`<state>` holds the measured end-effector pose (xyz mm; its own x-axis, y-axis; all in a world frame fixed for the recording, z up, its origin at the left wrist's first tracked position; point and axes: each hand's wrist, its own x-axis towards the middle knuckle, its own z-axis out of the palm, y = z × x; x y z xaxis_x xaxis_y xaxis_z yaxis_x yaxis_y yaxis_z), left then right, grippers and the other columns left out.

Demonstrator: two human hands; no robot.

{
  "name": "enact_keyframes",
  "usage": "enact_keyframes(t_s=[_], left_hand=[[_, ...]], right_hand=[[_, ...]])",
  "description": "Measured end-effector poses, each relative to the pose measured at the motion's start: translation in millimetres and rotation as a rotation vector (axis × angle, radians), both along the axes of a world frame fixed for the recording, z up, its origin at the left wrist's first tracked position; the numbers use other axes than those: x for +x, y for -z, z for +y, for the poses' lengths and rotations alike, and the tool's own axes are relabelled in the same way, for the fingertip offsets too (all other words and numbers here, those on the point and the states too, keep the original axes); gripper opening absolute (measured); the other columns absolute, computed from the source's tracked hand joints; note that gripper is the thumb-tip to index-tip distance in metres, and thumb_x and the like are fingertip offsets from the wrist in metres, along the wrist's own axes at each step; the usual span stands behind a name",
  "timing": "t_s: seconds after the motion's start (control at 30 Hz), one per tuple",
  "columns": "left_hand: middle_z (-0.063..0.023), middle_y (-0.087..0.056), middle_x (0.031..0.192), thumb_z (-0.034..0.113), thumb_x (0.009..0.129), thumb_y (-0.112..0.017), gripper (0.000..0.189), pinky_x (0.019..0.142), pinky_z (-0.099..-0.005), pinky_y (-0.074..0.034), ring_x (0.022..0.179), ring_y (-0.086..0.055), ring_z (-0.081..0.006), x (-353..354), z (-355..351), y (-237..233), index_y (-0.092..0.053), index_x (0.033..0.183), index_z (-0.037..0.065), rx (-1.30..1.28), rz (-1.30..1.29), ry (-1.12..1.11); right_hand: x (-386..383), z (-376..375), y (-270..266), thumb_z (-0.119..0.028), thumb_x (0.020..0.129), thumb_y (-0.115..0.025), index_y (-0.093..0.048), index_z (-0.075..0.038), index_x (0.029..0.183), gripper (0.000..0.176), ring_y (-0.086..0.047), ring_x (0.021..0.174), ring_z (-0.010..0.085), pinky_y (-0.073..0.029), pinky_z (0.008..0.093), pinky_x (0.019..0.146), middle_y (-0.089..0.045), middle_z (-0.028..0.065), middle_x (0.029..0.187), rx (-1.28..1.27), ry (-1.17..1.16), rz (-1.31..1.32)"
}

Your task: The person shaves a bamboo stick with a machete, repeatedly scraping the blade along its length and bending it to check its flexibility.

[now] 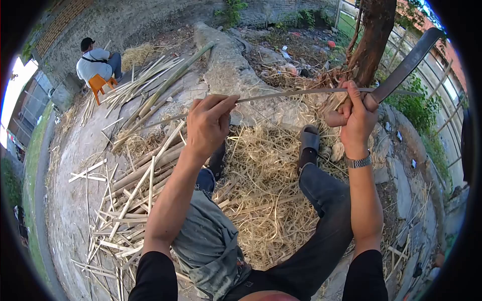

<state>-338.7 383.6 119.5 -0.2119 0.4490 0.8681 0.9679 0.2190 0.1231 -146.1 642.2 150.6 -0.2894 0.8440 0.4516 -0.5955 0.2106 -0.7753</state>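
My left hand is closed around a long, thin bamboo strip, which runs roughly level across the view at chest height. My right hand, with a metal watch band on its wrist, grips a machete by its handle. The dark blade points up and to the right. Fingers of the right hand also touch the strip, which passes by the base of the blade and extends beyond it. The handle is mostly hidden in the fist.
Curly bamboo shavings cover the ground between my legs. Split bamboo pieces lie in a pile at left, with a long green pole behind. A person sits on an orange chair. A tree trunk stands ahead right.
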Motion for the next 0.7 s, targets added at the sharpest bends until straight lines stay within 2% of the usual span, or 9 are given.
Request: enact_keyframes(t_s=[0.07,0.17,0.3,0.37,0.47,0.57,0.63,0.67,0.7], left_hand=[[-0.0091,-0.075,0.088,0.002,0.087,-0.073,0.024,0.073,-0.0373,-0.049,0.074,-0.069,-0.026,4,-10,-1,-0.076,0.11,0.008,-0.205,-0.16,-0.057],[-0.0112,-0.076,0.089,0.005,0.087,-0.074,0.024,0.074,-0.0381,-0.052,0.075,-0.071,-0.0267,-24,-24,11,-0.076,0.111,0.007,-0.182,-0.34,-0.083],[-0.0131,-0.075,0.091,0.004,0.085,-0.076,0.023,0.073,-0.0382,-0.052,0.077,-0.07,-0.0279,-59,-74,9,-0.077,0.108,0.006,-0.118,-0.207,-0.22],[-0.0058,-0.073,0.09,0.006,0.085,-0.076,0.021,0.085,-0.0373,-0.044,0.085,-0.069,-0.0242,-63,-97,4,-0.078,0.105,0.012,-0.081,-0.094,-0.33],[-0.0029,-0.07,0.085,0.007,0.084,-0.077,0.023,0.083,-0.0376,-0.043,0.083,-0.064,-0.023,-69,-139,2,-0.079,0.106,0.015,-0.04,-0.055,-0.43],[-0.0011,-0.069,0.085,0.01,0.085,-0.077,0.023,0.084,-0.0366,-0.042,0.083,-0.064,-0.0222,-53,-174,0,-0.079,0.107,0.017,-0.031,0.053,-0.58],[-0.0002,-0.069,0.085,0.011,0.085,-0.077,0.023,0.085,-0.036,-0.042,0.084,-0.063,-0.0216,-42,-191,-7,-0.079,0.107,0.018,-0.024,0.125,-0.661],[0.0005,-0.069,0.085,0.012,0.084,-0.078,0.024,0.085,-0.0358,-0.041,0.084,-0.064,-0.0208,-35,-199,-10,-0.079,0.108,0.019,-0.04,0.152,-0.708],[0.0012,-0.069,0.085,0.013,0.084,-0.078,0.025,0.085,-0.0355,-0.041,0.084,-0.064,-0.02,-30,-207,-14,-0.079,0.108,0.019,-0.056,0.18,-0.755]], right_hand=[[8,12,8,-0.015,0.092,-0.079,-0.067,-0.005,0.081,0.019,-0.046,0.048,0.0049,-0.047,0.027,0.049,-0.075,0.0084,0.09,0.014,0.073,-0.06],[26,35,7,-0.013,0.092,-0.077,-0.067,-0.006,0.082,0.016,-0.046,0.05,0.0047,-0.047,0.0262,0.052,-0.075,0.0082,0.091,-0.026,0.122,0.027],[64,68,17,-0.012,0.094,-0.075,-0.067,-0.005,0.092,0.011,-0.045,0.054,0.005,-0.047,0.0277,0.058,-0.075,0.0082,0.098,-0.183,0.006,0.032],[85,74,26,-0.02,0.093,-0.077,-0.062,-0.008,0.094,0.019,-0.045,0.055,0.005,-0.046,0.0279,0.06,-0.075,0.0105,0.101,-0.183,0.005,-0.067],[119,78,37,-0.041,0.089,-0.078,-0.054,-0.01,0.09,0.039,-0.046,0.053,0.0064,-0.045,0.0266,0.055,-0.072,0.0191,0.101,-0.431,-0.01,-0.275],[140,88,71,-0.044,0.093,-0.072,-0.054,-0.009,0.09,0.04,-0.048,0.052,0.008,-0.044,0.026,0.052,-0.072,0.0187,0.099,-0.396,-0.137,-0.566],[134,55,81,-0.049,0.096,-0.067,-0.059,-0.002,0.104,0.048,-0.062,0.064,0.0198,-0.054,0.0332,0.064,-0.07,0.0201,0.101,-0.302,-0.212,-0.865],[132,38,86,-0.049,0.096,-0.067,-0.059,-0.002,0.104,0.048,-0.062,0.064,0.0198,-0.054,0.0332,0.064,-0.07,0.0201,0.101,-0.291,-0.214,-0.855],[128,21,91,-0.049,0.095,-0.069,-0.059,0.0,0.116,0.054,-0.065,0.082,0.0262,-0.055,0.0389,0.075,-0.068,0.0207,0.106,0.083,0.041,-1.068]])
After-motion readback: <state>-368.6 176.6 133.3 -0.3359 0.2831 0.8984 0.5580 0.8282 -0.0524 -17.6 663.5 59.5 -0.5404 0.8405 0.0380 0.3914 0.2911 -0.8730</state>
